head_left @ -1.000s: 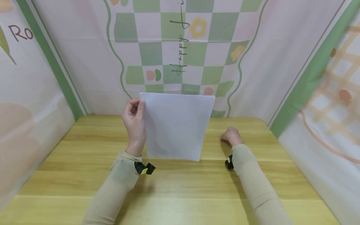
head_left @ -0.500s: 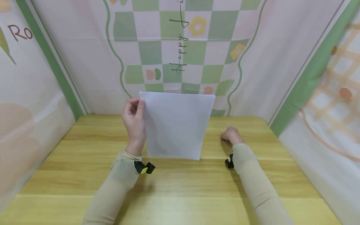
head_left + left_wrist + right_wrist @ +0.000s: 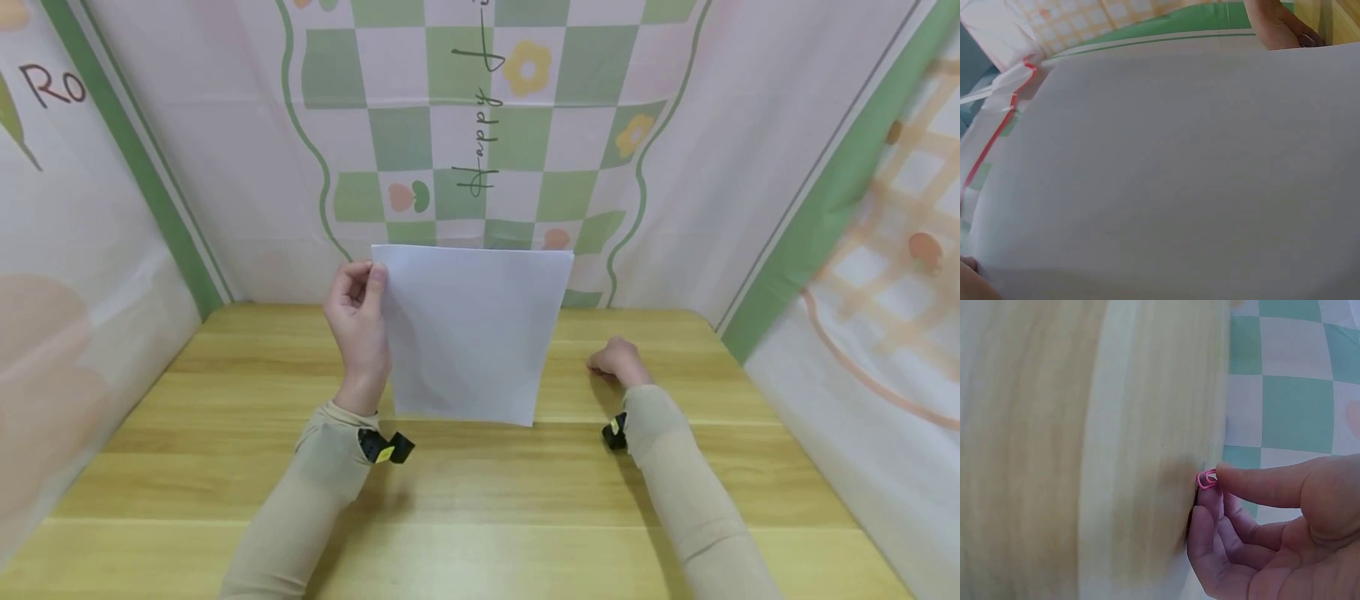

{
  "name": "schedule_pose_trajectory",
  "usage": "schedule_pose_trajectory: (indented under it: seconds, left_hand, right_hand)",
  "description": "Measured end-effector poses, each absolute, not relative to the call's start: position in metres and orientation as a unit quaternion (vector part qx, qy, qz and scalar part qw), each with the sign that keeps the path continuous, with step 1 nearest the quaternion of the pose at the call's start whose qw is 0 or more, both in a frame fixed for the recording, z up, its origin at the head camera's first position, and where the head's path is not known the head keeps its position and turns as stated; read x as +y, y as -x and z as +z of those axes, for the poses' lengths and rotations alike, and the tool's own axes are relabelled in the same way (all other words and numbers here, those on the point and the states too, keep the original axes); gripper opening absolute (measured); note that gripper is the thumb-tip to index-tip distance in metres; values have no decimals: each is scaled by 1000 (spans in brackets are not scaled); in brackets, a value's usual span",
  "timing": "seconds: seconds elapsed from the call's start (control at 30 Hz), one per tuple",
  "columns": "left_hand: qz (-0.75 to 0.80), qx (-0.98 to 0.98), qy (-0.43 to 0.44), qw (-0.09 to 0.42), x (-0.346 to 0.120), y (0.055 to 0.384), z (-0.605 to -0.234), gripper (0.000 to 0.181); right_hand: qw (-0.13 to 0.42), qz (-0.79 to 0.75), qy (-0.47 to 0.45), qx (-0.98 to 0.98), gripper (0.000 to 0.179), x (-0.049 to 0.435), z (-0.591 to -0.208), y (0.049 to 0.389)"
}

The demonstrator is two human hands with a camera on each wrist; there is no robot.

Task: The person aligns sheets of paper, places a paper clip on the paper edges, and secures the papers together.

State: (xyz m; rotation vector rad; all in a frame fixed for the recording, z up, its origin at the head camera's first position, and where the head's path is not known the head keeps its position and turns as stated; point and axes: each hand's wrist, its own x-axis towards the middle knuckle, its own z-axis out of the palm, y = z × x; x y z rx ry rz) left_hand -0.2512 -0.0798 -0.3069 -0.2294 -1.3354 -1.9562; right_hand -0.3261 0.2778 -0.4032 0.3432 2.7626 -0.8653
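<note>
My left hand (image 3: 358, 329) pinches the upper left edge of white paper (image 3: 474, 333), thumb on the near face. The paper stands upright above the table, its blank face toward me, and fills most of the left wrist view. At its top right corner a second edge shows faintly. To the right of the paper, my right hand (image 3: 618, 362) is low over the table. In the right wrist view, that hand's thumb and index finger pinch a small pink paper clip (image 3: 1207, 479), while the other fingers curl beneath. In the head view the paper clip is hidden.
The wood-grain table (image 3: 480, 500) spans the space in front of me. A printed curtain (image 3: 517, 142) with green checks hangs behind its far edge, and more printed cloth closes off both sides. Each wrist carries a small black camera (image 3: 386, 447).
</note>
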Motion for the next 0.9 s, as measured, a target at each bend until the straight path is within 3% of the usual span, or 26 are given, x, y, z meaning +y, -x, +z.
schedule_pose_trajectory:
  seconds: [0.9]
  left_hand:
    - [-765, -515, 96, 373, -77, 251, -306, 23]
  right_hand:
    - [63, -374, -93, 921, 23, 280, -390, 309]
